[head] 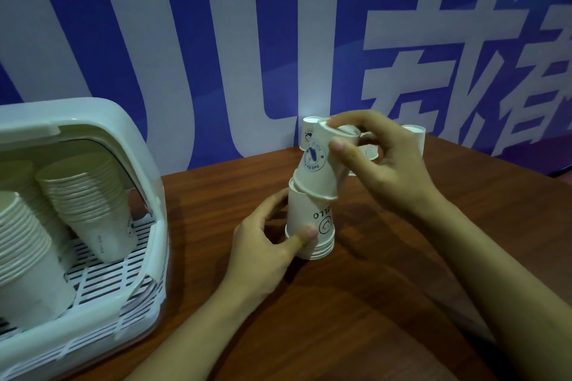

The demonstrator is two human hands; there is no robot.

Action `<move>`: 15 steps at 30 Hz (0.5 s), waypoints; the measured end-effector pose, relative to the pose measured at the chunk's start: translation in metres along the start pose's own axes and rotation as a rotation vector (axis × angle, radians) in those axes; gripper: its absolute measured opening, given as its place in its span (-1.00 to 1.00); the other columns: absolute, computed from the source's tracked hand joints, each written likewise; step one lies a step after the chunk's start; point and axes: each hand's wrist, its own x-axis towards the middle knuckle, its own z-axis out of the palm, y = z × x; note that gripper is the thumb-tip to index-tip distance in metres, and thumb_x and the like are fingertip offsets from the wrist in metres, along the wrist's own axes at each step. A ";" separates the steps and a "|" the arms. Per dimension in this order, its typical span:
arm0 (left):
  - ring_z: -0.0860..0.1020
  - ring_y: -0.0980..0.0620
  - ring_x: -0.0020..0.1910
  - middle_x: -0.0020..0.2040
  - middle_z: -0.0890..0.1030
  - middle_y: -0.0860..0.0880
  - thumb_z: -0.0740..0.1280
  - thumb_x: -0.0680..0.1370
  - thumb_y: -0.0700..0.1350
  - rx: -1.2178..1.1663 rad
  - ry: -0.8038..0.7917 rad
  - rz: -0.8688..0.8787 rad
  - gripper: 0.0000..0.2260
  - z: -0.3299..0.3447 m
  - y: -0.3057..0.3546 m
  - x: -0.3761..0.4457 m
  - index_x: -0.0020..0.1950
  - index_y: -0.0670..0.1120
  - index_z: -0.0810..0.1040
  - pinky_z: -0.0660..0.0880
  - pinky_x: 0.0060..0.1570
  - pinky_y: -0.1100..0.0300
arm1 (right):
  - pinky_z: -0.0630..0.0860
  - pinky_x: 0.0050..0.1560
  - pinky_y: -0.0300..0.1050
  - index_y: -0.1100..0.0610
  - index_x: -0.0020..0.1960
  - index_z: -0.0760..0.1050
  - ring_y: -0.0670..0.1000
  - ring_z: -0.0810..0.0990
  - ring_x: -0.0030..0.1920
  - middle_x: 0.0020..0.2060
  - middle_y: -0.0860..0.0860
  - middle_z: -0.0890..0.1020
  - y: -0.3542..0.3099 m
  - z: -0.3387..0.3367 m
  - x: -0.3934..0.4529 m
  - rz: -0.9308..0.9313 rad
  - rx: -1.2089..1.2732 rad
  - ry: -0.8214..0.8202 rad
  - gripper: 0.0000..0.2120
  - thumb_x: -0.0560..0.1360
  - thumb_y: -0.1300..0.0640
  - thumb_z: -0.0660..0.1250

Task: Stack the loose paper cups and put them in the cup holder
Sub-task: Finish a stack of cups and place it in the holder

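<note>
— What does the head view show?

— A person at a wooden desk (371, 303) fits an upside-down paper cup (318, 164) over the top of an upside-down stack (309, 223). The right hand (380, 158) pinches the cup near its base, thumb in front and fingers (346, 125) curled over the top. The cup sits tilted, its rim caught on the stack's top on one side only.

— And the other hand?

— The left hand (263, 254) grips the stack low down, thumb pressed to the front and the other fingers wrapped behind it.

— Where do the cups end up?

— In the white cup holder (133, 145), well to the left of the stack, its cover raised and rows of nested cups already lying inside on the slotted tray. More loose cups (309, 133) stand just behind the stack, against the blue-lettered wall.

— How should this step go?

— Likely best to level the cup so its rim rings the stack evenly, then press straight down while the left hand keeps the stack from sliding. Squeezing hard would probably crease the thin paper.
</note>
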 end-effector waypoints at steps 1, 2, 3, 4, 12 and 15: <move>0.56 0.33 0.25 0.27 0.64 0.26 0.58 0.39 0.18 -0.006 -0.003 0.002 -0.40 0.000 0.000 0.000 0.40 0.21 0.52 0.51 0.14 0.41 | 0.60 0.05 0.04 0.09 0.21 0.61 -0.03 0.62 0.12 0.11 -0.07 0.67 0.000 0.001 -0.001 0.000 -0.012 -0.023 -0.65 0.55 -0.10 0.37; 0.56 0.30 0.27 0.27 0.64 0.24 0.61 0.40 0.17 -0.015 -0.004 0.005 -0.38 0.000 -0.001 0.000 0.43 0.16 0.53 0.52 0.20 0.34 | 0.59 0.06 0.00 0.09 0.21 0.61 -0.05 0.62 0.11 0.10 -0.07 0.67 0.000 0.002 -0.002 -0.005 -0.032 -0.050 -0.66 0.55 -0.09 0.39; 0.56 0.27 0.29 0.28 0.65 0.21 0.61 0.40 0.15 -0.031 -0.004 0.008 -0.36 -0.001 -0.002 0.000 0.44 0.12 0.53 0.53 0.26 0.25 | 0.57 0.06 -0.07 0.09 0.22 0.61 -0.06 0.62 0.11 0.10 -0.07 0.68 0.000 0.002 -0.002 -0.016 -0.053 -0.085 -0.66 0.53 -0.08 0.41; 0.56 0.24 0.31 0.30 0.64 0.19 0.59 0.39 0.12 -0.049 0.002 0.012 -0.34 -0.001 -0.003 0.000 0.46 0.09 0.52 0.53 0.31 0.17 | 0.56 0.06 -0.15 0.10 0.24 0.60 -0.08 0.62 0.11 0.09 -0.07 0.68 0.000 0.003 -0.003 -0.026 -0.063 -0.126 -0.63 0.52 -0.08 0.43; 0.47 0.27 0.41 0.40 0.56 0.20 0.54 0.36 0.23 -0.080 0.060 0.029 -0.26 -0.004 -0.002 -0.002 0.51 0.12 0.45 0.45 0.40 0.19 | 0.45 0.09 -0.44 0.02 0.43 0.37 -0.27 0.56 0.19 0.13 -0.17 0.64 -0.005 0.015 -0.010 0.073 -0.038 -0.340 -0.29 0.39 -0.09 0.59; 0.45 0.29 0.42 0.42 0.55 0.21 0.58 0.38 0.26 -0.034 0.066 0.031 -0.24 -0.002 0.000 -0.001 0.52 0.12 0.44 0.42 0.39 0.25 | 0.50 0.02 -0.35 0.04 0.38 0.40 -0.17 0.61 0.13 0.08 -0.19 0.66 -0.004 0.018 -0.012 0.141 0.014 -0.354 -0.30 0.36 -0.05 0.63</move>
